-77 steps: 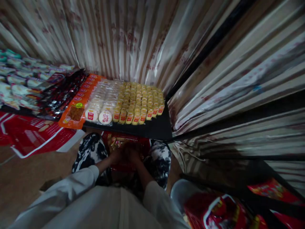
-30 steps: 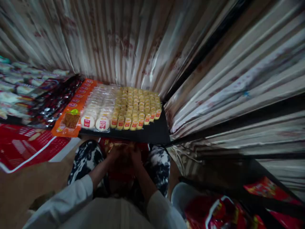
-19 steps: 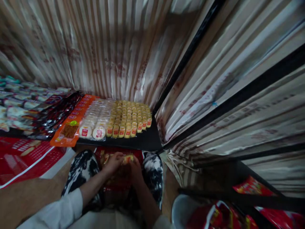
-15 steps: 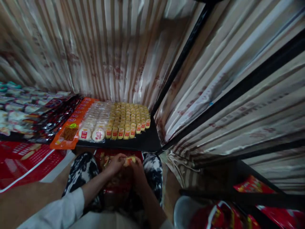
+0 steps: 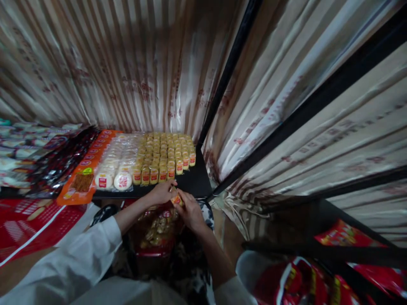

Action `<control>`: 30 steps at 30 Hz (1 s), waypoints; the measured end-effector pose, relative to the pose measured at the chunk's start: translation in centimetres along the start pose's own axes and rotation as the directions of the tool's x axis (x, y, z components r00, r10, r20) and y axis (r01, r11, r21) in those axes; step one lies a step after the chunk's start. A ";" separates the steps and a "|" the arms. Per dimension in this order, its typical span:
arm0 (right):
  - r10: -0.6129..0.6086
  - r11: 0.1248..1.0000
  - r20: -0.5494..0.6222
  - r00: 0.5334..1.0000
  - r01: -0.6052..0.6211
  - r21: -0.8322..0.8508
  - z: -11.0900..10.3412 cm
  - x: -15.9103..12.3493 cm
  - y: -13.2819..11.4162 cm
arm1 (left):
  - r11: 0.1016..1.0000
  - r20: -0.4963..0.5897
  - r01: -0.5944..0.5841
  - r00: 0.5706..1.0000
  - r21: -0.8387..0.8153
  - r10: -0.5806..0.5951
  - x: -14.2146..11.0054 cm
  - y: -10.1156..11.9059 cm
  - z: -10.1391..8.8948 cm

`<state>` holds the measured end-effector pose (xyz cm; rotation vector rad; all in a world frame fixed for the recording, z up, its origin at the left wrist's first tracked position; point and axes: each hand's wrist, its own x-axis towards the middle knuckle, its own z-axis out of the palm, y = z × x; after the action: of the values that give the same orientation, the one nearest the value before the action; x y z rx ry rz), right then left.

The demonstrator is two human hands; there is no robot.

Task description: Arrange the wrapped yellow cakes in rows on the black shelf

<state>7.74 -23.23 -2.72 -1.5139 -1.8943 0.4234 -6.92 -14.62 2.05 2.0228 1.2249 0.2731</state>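
Between my two hands is a small wrapped snack cake (image 5: 176, 198), yellow with a red and orange label, at the shelf's front edge. My left hand (image 5: 163, 192) pinches its upper end with the fingertips. My right hand (image 5: 191, 210) closes around its lower right side. Below them, on my lap, a red basket (image 5: 155, 253) holds several similar yellow snack cakes (image 5: 155, 231). Just beyond my hands, rows of yellow packaged snack cakes (image 5: 162, 169) stand on the black shelf (image 5: 195, 186), their red labels toward me.
Left of the rows lie white round packaged cakes (image 5: 123, 181), an orange snack packet (image 5: 81, 180) and dark shiny packets (image 5: 60, 165). A red bag (image 5: 28, 228) hangs at the left. Striped curtains (image 5: 143, 72) and black poles (image 5: 270, 140) enclose the shelf. Red packets (image 5: 295, 284) are at lower right.
My hands have risen from over the basket to the shelf's front edge with the snack cake between them. The basket's contents now show more. The view has shifted slightly.
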 end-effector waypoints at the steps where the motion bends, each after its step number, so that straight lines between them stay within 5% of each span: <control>1: -0.006 1.000 -0.022 1.000 0.006 0.006 -0.1 0.3 0.3 | 1.000 -0.013 -0.006 1.000 0.014 0.007 0.5 0.4 -0.1; 9: 0.137 0.990 -0.215 0.967 -0.126 0.061 0.7 2.5 2.8 | 1.000 -0.151 -0.020 0.988 0.007 0.020 3.7 2.8 0.5; 16: 0.372 0.926 -0.283 0.884 -0.330 0.185 2.8 5.4 4.4 | 0.990 -0.453 -0.083 0.891 -0.114 0.023 2.2 1.5 3.9; 25: 0.343 0.930 -0.344 0.874 -0.368 -0.007 4.4 8.9 4.5 | 0.985 -0.402 -0.127 0.913 -0.120 0.069 2.0 -1.7 5.6; 30: 0.323 0.944 -0.325 0.889 -0.326 0.046 5.0 8.7 5.2 | 0.989 -0.346 -0.091 0.937 -0.118 0.045 2.1 -2.1 5.6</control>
<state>7.25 -12.74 -7.00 -1.7916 -1.3906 0.2847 -4.33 -15.03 -3.68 1.9568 1.3058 0.7486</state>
